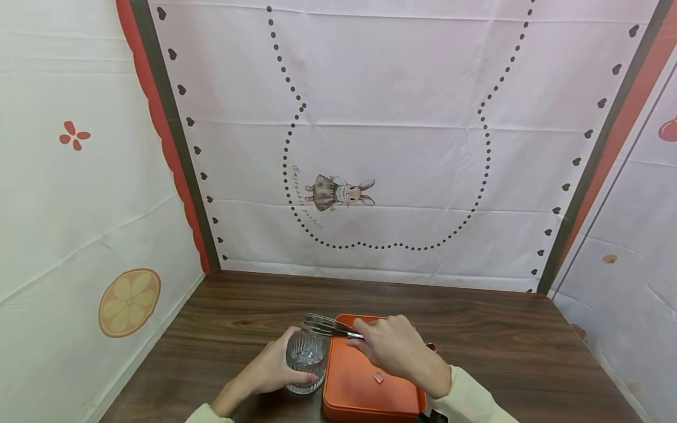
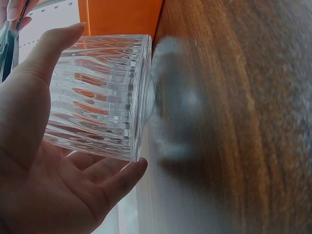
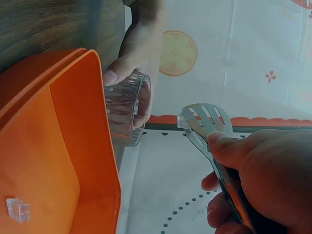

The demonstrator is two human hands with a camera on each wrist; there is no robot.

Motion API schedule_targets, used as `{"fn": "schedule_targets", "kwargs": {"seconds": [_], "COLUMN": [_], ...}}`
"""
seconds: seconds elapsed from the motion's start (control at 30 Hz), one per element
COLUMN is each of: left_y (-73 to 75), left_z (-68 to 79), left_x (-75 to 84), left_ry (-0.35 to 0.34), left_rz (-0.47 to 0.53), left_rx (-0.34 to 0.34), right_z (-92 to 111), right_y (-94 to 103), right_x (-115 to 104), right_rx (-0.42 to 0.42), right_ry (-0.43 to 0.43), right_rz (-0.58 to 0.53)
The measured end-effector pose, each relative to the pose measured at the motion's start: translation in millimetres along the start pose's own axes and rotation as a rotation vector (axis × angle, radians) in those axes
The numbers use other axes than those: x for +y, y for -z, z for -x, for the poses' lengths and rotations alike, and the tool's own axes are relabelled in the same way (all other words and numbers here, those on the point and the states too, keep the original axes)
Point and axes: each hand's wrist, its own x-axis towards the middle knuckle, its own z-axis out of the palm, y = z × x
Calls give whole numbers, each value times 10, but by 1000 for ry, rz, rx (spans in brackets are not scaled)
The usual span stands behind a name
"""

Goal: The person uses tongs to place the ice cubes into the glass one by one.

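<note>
My left hand grips a clear ribbed glass at its side, with the thumb on the near side. Clear pieces show low inside the glass in the head view. In my right hand I hold metal slotted tongs, their heads above the glass rim. A small clear cube is pinched between the tong heads in the right wrist view. Right of the glass stands an orange rectangular box, with one clear cube on its floor.
The dark wooden table extends around the box and glass. A printed cloth hangs behind it, with more cloth along the left and right sides. A small reddish-brown object shows beside my right wrist.
</note>
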Motion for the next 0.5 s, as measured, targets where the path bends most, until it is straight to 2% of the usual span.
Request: {"fn": "schedule_targets", "kwargs": {"seconds": [0.5], "left_y": [2], "left_z": [-8], "left_x": [10], "left_ry": [-32], "left_rz": [6], "left_rx": [6], "right_z": [-17], "right_y": [2], "right_x": [-12], "right_rx": [18], "right_ry": [11], "right_rz": [1]}}
